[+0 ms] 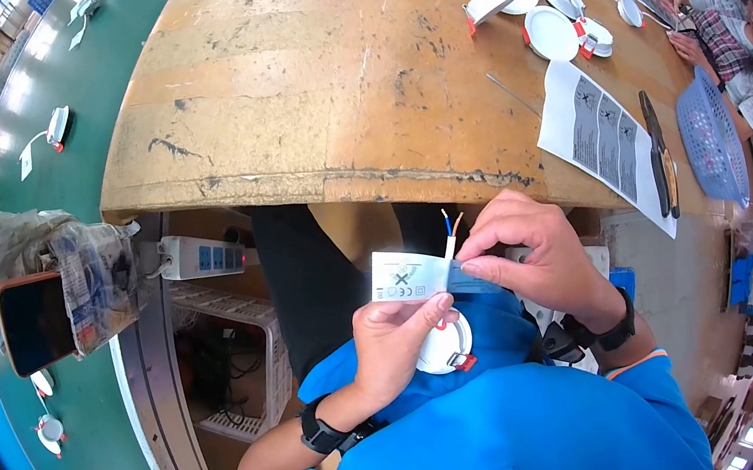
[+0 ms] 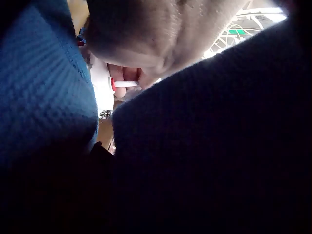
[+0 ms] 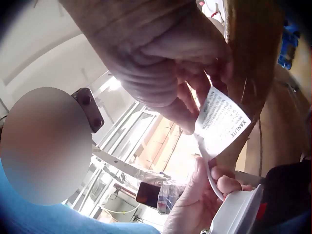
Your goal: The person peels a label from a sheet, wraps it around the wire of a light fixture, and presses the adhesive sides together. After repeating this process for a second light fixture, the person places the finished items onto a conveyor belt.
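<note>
A round white downlight (image 1: pixel 442 348) with red-tipped clips hangs below my left hand (image 1: pixel 395 339). That hand pinches the downlight's white cable (image 3: pixel 210 178) between thumb and fingers, close under a printed paper label (image 1: pixel 401 275). The label wraps the cable near its far end, where a blue and an orange wire (image 1: pixel 457 224) stick up. My right hand (image 1: pixel 535 247) pinches the label beside the cable with thumb and forefinger. Printed text shows on the label (image 3: pixel 224 122) in the right wrist view. Dark cloth covers most of the left wrist view, with the cable (image 2: pixel 126 84) partly showing.
A worn wooden table (image 1: pixel 281 86) spreads in front, with several white downlights (image 1: pixel 549 31), a printed sheet (image 1: pixel 600 139) and dark-handled pliers (image 1: pixel 658 155). A blue basket (image 1: pixel 709 139) and another person's hands (image 1: pixel 683 33) are at right. A green conveyor belt (image 1: pixel 49 202) runs along the left.
</note>
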`<state>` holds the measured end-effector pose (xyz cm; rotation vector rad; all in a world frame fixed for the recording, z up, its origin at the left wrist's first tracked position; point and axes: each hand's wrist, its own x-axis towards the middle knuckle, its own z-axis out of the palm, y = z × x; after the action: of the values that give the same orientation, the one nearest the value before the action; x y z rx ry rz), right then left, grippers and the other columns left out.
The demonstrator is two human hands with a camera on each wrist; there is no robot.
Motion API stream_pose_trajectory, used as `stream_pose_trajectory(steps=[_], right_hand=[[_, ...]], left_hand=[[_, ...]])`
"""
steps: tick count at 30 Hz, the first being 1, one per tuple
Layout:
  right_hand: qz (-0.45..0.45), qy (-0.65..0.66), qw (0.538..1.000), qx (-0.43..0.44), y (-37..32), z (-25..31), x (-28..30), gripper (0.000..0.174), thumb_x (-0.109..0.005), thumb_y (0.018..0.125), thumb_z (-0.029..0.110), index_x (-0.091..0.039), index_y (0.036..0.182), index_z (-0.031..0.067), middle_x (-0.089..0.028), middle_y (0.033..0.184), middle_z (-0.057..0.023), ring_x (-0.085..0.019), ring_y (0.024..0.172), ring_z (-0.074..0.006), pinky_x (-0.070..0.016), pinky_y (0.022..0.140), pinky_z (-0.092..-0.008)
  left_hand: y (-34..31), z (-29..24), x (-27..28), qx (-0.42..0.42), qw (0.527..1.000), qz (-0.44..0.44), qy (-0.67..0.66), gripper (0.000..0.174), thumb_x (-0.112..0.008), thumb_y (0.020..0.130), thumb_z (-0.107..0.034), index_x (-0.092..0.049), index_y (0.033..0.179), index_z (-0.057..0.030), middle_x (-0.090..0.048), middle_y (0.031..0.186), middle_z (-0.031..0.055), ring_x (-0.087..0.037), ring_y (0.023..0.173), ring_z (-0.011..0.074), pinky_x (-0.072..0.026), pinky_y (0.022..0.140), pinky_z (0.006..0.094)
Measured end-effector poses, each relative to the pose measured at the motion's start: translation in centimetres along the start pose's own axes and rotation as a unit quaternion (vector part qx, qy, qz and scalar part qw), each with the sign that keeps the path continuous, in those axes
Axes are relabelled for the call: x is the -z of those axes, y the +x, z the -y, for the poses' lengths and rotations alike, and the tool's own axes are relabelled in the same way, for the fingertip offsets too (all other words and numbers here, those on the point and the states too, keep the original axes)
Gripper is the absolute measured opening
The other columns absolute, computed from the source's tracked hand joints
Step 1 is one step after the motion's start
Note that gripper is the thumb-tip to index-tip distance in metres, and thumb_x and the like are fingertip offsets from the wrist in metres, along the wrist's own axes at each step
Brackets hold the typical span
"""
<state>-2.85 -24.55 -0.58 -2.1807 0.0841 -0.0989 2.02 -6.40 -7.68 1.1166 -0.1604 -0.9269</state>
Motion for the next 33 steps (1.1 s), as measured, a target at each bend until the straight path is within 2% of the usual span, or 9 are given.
stream_pose_trajectory(steps=[4, 7, 10, 13, 16, 19, 33], right_hand=[[-0.028, -0.087, 0.995, 0.032, -0.1, 0.6, -0.7, 0.006, -0.068, 0.069, 0.010, -0.063, 0.072, 0.0092, -0.058, 0.072, -0.0016, -0.053, 0.075, -0.0196, -0.0365, 0.070, -0.0323], [-0.074, -0.185, 0.973, 0.118, -0.2, 1.2, -1.5, 0.008, -0.067, 0.066, 0.008, -0.060, 0.069, 0.0107, -0.055, 0.070, -0.0004, -0.052, 0.075, -0.0187, -0.0348, 0.071, -0.0333], [-0.089, -0.220, 0.959, 0.155, -0.3, 0.9, -2.0, 0.010, -0.067, 0.064, 0.006, -0.058, 0.068, 0.0109, -0.054, 0.071, 0.0001, -0.052, 0.076, -0.0184, -0.0349, 0.071, -0.0342], [-0.066, -0.233, 0.958, 0.154, -0.5, 1.1, -2.5, 0.016, -0.071, 0.058, 0.003, -0.060, 0.068, 0.0108, -0.056, 0.073, -0.0014, -0.054, 0.076, -0.0207, -0.0364, 0.072, -0.0337], [-0.078, -0.225, 0.960, 0.147, -0.3, 0.9, -2.1, 0.016, -0.071, 0.058, 0.003, -0.061, 0.068, 0.0106, -0.056, 0.073, -0.0017, -0.054, 0.077, -0.0206, -0.0363, 0.072, -0.0338], [-0.063, -0.190, 0.971, 0.128, 0.0, 0.7, -1.2, 0.010, -0.067, 0.064, 0.006, -0.058, 0.067, 0.0090, -0.055, 0.071, -0.0017, -0.053, 0.076, -0.0191, -0.0351, 0.070, -0.0345], [-0.044, -0.208, 0.965, 0.151, -0.4, 1.0, -1.3, 0.010, -0.068, 0.063, 0.006, -0.060, 0.068, 0.0071, -0.055, 0.072, -0.0024, -0.053, 0.076, -0.0196, -0.0342, 0.071, -0.0342]], left_hand=[[0.1, 0.0, -0.4, -0.005, 0.999, -0.038, -0.002, 0.012, -0.063, 0.080, -0.003, -0.063, 0.090, 0.0035, -0.065, 0.076, 0.0099, -0.063, 0.066, 0.0127, -0.0506, 0.059, 0.0238], [0.5, 0.5, -0.1, -0.001, 0.999, -0.033, 0.012, 0.011, -0.063, 0.080, -0.003, -0.063, 0.089, 0.0037, -0.065, 0.076, 0.0091, -0.062, 0.065, 0.0123, -0.0504, 0.059, 0.0236], [0.7, 0.5, -0.2, -0.003, 0.999, -0.044, 0.016, 0.012, -0.064, 0.081, -0.007, -0.065, 0.087, 0.0036, -0.066, 0.071, 0.0074, -0.060, 0.061, 0.0081, -0.0478, 0.054, 0.0203], [0.9, 0.6, 0.2, 0.000, 0.999, -0.036, 0.014, 0.012, -0.064, 0.081, -0.007, -0.065, 0.086, 0.0032, -0.066, 0.071, 0.0072, -0.060, 0.060, 0.0078, -0.0474, 0.053, 0.0198], [1.0, 0.6, 0.3, 0.019, 0.999, -0.026, 0.008, 0.012, -0.065, 0.080, -0.008, -0.066, 0.086, 0.0029, -0.066, 0.071, 0.0072, -0.060, 0.061, 0.0074, -0.0473, 0.053, 0.0198], [1.1, 0.6, -0.1, 0.019, 0.999, -0.037, -0.007, 0.013, -0.065, 0.080, -0.009, -0.066, 0.086, 0.0026, -0.066, 0.071, 0.0070, -0.060, 0.061, 0.0072, -0.0471, 0.053, 0.0197], [1.2, 1.0, 0.1, 0.027, 0.999, -0.019, -0.022, 0.013, -0.063, 0.081, -0.007, -0.065, 0.088, 0.0035, -0.065, 0.071, 0.0077, -0.060, 0.061, 0.0075, -0.0469, 0.053, 0.0193]])
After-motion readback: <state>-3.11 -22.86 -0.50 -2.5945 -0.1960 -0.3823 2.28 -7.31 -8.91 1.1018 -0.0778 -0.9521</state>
